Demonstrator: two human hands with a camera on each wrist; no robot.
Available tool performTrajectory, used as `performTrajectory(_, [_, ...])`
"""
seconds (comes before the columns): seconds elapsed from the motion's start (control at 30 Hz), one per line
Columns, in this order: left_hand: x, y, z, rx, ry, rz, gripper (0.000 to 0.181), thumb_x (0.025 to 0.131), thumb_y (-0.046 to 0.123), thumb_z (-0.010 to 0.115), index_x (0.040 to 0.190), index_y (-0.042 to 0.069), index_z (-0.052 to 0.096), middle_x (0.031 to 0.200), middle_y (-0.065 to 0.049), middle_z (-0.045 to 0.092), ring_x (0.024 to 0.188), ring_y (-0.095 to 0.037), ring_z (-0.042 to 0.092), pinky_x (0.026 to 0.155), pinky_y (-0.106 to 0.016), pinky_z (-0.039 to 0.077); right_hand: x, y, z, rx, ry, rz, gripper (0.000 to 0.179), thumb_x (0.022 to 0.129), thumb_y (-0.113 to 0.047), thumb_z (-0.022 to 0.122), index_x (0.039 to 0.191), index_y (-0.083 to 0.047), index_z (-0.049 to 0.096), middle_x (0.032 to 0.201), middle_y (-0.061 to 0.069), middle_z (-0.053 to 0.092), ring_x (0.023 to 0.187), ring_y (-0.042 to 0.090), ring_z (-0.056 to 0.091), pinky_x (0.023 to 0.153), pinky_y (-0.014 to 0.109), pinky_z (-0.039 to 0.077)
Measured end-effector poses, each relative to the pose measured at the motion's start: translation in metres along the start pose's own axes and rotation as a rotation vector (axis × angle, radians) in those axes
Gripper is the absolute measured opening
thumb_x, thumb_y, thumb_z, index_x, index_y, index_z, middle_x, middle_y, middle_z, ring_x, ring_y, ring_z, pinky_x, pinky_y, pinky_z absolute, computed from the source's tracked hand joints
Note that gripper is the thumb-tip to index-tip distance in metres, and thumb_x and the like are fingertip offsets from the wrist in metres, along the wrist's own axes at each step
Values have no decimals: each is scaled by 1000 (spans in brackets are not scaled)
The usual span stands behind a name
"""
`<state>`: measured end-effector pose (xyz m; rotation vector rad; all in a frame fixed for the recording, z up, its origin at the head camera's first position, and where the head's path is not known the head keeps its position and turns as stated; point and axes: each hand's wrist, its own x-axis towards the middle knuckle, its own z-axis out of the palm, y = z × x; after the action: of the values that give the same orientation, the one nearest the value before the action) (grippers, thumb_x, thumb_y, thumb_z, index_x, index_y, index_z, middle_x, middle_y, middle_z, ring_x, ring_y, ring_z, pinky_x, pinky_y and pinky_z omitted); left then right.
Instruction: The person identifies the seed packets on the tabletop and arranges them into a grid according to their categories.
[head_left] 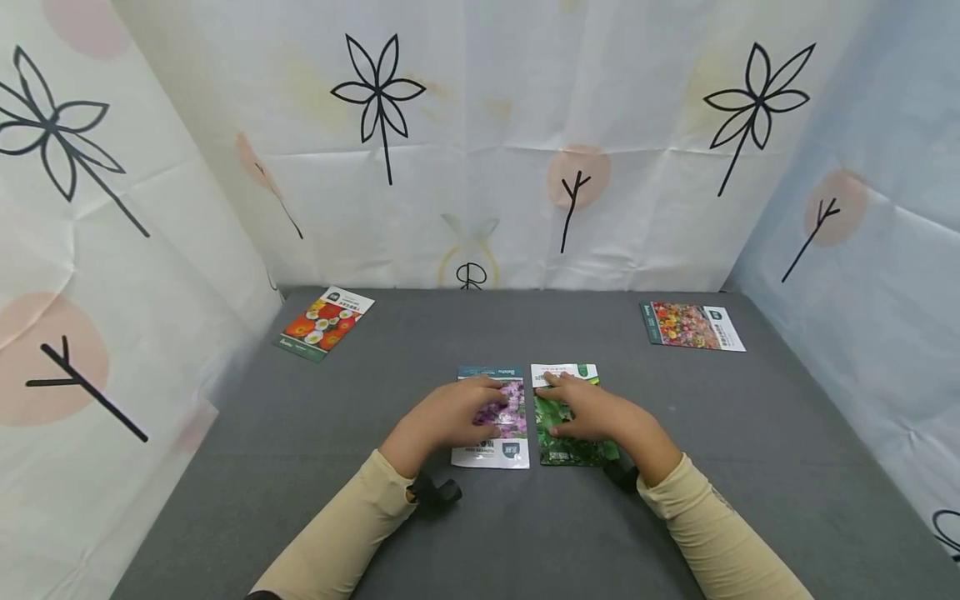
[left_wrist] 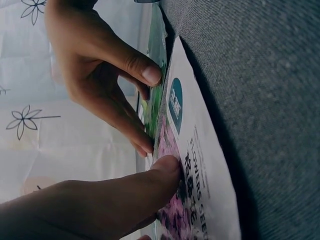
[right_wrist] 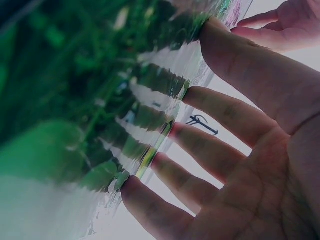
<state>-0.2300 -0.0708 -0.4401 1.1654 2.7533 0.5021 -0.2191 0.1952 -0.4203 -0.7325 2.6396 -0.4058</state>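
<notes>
Near the middle of the table lies a seed packet with purple flowers (head_left: pixel 513 410), its white end toward me and printed "FLOWERS SEE…". My left hand (head_left: pixel 450 415) rests its fingertips and thumb on top of this packet. Just to its right lies a green leafy seed packet (head_left: pixel 570 452), a narrow gap between the two. My right hand (head_left: pixel 596 410) touches the green packet with spread fingers. In the right wrist view, those fingertips meet the glossy surface of the green packet (right_wrist: pixel 60 130). Both packets lie side by side, roughly parallel.
A packet with orange and white flowers (head_left: pixel 324 323) lies tilted at the back left of the grey table (head_left: pixel 390 342). Another with mixed flowers (head_left: pixel 686 325) lies sideways at the back right. Printed white cloth (head_left: pixel 465 100) walls the back and sides.
</notes>
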Motion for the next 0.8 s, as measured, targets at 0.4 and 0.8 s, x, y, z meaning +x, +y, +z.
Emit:
performTrajectory(0.4, [0,-3,0,-18,31,64,37,97,26,78,131,10,74,147,-14,63,136,-32,62,111,-49,53,-1,-1,-1,16,-2,-2,68,98,-23,79,156,-2,51,171,28,29,157,55,25,121,66,35])
performTrajectory(0.8, [0,-13,-1,-38,67,64,30,98,19,76,126,8,76,140,-17,66,132,-34,62,111,-50,52,-1,-1,-1,12,2,-11,67,98,-22,78,155,0,52,170,29,30,157,56,26,121,66,35])
